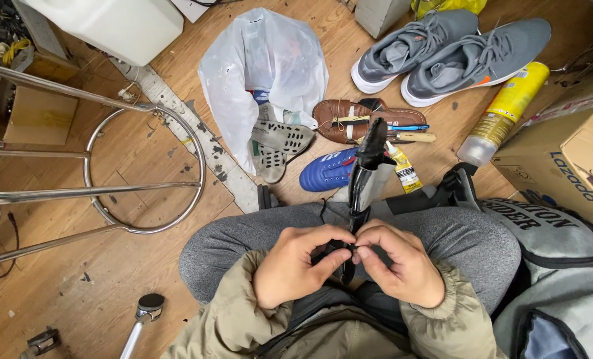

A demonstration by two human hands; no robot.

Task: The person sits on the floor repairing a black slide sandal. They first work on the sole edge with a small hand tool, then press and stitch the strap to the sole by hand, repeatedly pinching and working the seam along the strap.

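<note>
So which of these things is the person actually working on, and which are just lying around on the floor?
In hand:
- black shoe, upright on the lap
- left hand and right hand, fingers pinching it near the bottom

Lying about:
- grey sneakers
- brown sandal
- blue shoe
- yellow spray can
- white plastic bag
- glue tube
- metal stool frame

Bare floor (77,292) lies open at lower left; stool legs (97,193), shoes (443,53) and plastic bag (263,73) crowd the upper frame.

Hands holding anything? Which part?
Both: left hand and right hand pinch the near end of a black shoe with their fingers; exact grip point is hidden.
</note>
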